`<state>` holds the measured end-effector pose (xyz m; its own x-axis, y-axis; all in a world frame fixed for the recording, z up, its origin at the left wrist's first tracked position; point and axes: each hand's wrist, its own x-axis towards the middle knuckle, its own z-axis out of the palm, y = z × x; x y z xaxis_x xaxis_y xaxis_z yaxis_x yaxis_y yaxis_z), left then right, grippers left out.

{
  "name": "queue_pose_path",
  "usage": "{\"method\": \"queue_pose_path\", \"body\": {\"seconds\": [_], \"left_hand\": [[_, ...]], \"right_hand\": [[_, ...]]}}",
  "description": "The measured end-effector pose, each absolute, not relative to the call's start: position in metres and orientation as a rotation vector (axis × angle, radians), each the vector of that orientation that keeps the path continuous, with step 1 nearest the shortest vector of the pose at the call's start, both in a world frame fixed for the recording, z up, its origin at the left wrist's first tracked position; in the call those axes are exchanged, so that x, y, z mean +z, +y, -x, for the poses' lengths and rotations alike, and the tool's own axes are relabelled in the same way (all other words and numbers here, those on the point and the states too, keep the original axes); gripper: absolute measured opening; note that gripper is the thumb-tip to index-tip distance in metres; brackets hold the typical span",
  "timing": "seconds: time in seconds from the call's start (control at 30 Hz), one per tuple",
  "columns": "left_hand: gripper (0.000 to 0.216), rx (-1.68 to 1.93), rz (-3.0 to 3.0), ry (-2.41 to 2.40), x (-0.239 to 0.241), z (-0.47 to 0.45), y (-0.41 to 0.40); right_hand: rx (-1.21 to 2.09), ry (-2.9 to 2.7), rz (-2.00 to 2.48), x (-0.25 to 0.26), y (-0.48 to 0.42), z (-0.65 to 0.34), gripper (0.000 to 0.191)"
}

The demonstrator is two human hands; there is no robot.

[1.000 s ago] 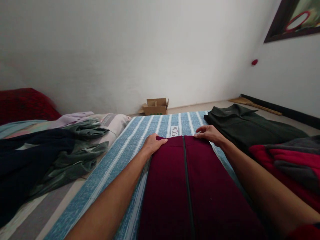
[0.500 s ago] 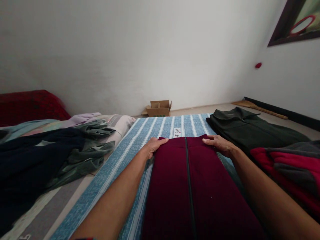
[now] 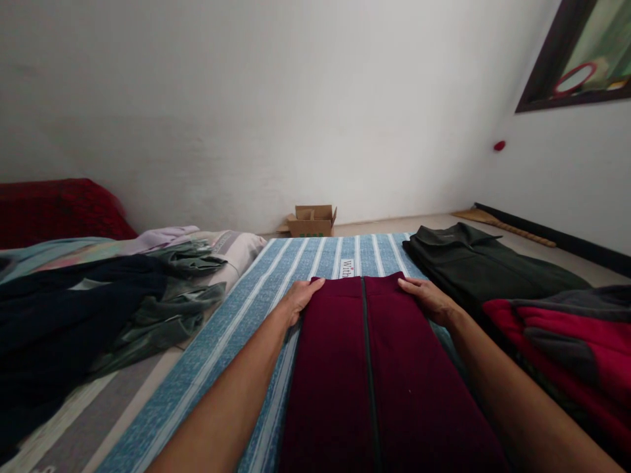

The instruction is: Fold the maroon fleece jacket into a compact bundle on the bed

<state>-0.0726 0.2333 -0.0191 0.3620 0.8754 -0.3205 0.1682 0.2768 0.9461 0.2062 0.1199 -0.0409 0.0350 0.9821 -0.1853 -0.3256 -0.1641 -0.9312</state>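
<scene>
A maroon zip-up garment [image 3: 374, 368] lies flat along the blue striped bed cover [image 3: 236, 322], its dark zipper running down the middle. My left hand [image 3: 298, 299] rests on the garment's far left corner, fingers flat on the cloth. My right hand [image 3: 428, 299] lies on the far right corner in the same way. Both arms stretch forward along the garment's sides. I cannot tell whether either hand pinches the cloth.
A folded dark green jacket [image 3: 473, 263] and a red-and-grey folded garment [image 3: 562, 328] lie to the right. A heap of dark blue and green clothes [image 3: 113, 309] fills the left. A small cardboard box [image 3: 312, 220] sits on the floor by the wall.
Both hands have drawn slightly back toward me along the maroon garment's far edge, and the view has tilted a little. The garment stays flat.
</scene>
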Motion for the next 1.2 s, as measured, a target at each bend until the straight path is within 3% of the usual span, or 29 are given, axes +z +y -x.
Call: {"method": "queue_pose_path", "body": {"seconds": [0.3,0.7,0.97,1.2], "left_hand": [[0.038,0.713,-1.199,1.081,-0.014,0.070,0.224],[0.019,0.832,-1.111,1.198,-0.002,0.057,0.224],[0.042,0.654,-1.033,0.990,-0.005,0.071,0.216],[0.037,0.722,-0.993,0.831,0.008,0.066,0.218]], "right_hand": [[1.388,-0.754,1.178,-0.043,0.122,-0.203,0.028],[1.319,-0.723,1.343,-0.033,0.123,-0.192,0.028],[1.391,-0.720,1.286,-0.027,0.117,-0.186,0.029],[1.288,-0.596,1.256,-0.017,0.125,-0.183,0.015]]}}
